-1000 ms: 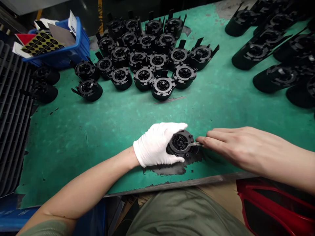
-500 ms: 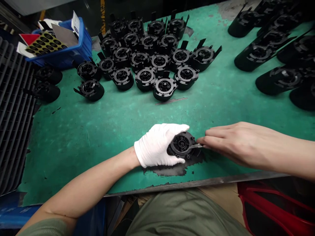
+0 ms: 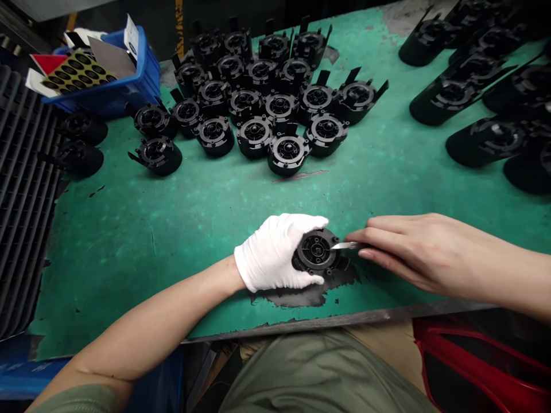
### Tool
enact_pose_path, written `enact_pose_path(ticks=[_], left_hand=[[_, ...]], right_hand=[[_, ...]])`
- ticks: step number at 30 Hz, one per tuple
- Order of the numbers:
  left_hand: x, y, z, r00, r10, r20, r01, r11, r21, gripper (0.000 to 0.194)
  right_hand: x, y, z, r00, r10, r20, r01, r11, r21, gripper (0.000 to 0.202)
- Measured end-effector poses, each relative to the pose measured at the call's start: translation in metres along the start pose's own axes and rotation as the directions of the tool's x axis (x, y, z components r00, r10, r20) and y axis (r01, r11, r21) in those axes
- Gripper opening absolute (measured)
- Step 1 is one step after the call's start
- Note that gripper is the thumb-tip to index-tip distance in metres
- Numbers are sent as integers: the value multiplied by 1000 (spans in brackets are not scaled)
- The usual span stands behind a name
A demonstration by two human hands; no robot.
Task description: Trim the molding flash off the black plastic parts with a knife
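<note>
Near the table's front edge, my left hand, in a white glove, is wrapped round the left side of a black round plastic part. The part's ringed face with small holes points up. My bare right hand pinches a thin metal blade tool from the right. The tool's bright tip lies over the right side of the part's face; whether it touches cannot be made out.
Many similar black parts stand across the back of the green table, with more at right. A blue bin with sticker sheets sits back left. A grey ribbed rack borders the left side. A red chair is at lower right.
My right hand has moved slightly right and the blade now lies at a flatter angle, with more of it showing. My left hand still holds the part, nearly in the same place.
</note>
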State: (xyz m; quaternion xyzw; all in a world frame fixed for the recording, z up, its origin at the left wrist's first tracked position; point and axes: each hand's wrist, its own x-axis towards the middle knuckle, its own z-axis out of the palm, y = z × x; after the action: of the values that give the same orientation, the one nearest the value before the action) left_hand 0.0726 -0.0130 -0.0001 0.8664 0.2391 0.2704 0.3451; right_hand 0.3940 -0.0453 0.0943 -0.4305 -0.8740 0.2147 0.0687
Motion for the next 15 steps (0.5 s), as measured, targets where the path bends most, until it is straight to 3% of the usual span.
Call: enact_pose_path(ticks=[4, 8, 11, 15], left_hand=[[3, 8, 3, 987, -134, -86, 135, 991, 17, 92], [3, 11, 6, 975, -202, -87, 206, 978, 34, 90], [-1, 7, 9, 980, -108, -164, 128, 985, 114, 107], [-6, 2, 13, 954, 83, -289, -6, 966, 257, 114]], right_hand=[[-31, -37, 18, 985, -14, -170, -8, 992, -128, 31], [-49, -80, 54, 963, 79, -258, -157, 941, -301, 41], [-44, -96, 73, 934, 120, -338, -239, 910, -338, 42], [-36, -98, 77, 924, 126, -361, -286, 854, -434, 38]])
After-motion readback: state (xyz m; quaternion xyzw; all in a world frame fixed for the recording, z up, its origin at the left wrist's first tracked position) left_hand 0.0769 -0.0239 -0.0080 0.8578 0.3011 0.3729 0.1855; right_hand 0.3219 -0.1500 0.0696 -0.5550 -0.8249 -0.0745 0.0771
